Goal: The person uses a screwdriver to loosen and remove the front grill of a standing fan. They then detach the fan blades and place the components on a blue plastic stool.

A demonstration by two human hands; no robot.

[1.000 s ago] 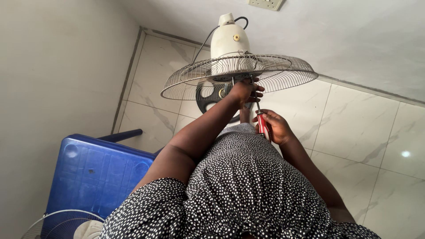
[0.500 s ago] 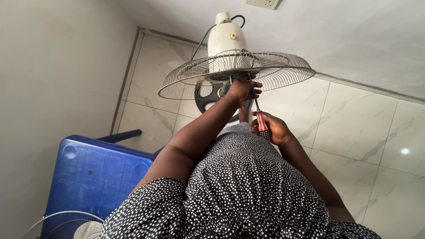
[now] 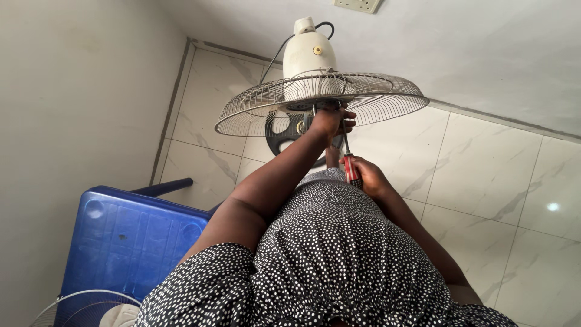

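Head view
Floor: large pale marble-look floor tiles (image 3: 484,175) with grey grout lines; a bright glare spot on one tile at the right.
Walls: plain off-white wall (image 3: 72,91) on the left, another at the top, meeting in a corner; a pale wall socket (image 3: 358,5) at the top edge.
Fan: white plastic fan motor housing (image 3: 308,53) with a dark cable at its back, standing on the floor near the corner; the round silver wire rear fan guard (image 3: 387,100) sits around its front, open face toward the camera; the fan's dark round base (image 3: 284,130) shows under the guard.
Left hand: the left hand (image 3: 330,120) reaches into the centre of the guard, fingers curled closed on the hub there; what exactly they pinch cannot be told.
Right hand: the right hand (image 3: 366,177) is closed around the red-handled screwdriver (image 3: 349,160), its shaft pointing up toward the hub, just beside the left hand.
Around: blue plastic table-like surface (image 3: 130,239) at the lower left, well apart from the fan; a second wire fan guard (image 3: 72,306) at the bottom left corner.
In the way: the person's black white-dotted dress (image 3: 327,266) fills the lower middle and hides the floor beneath the arms.
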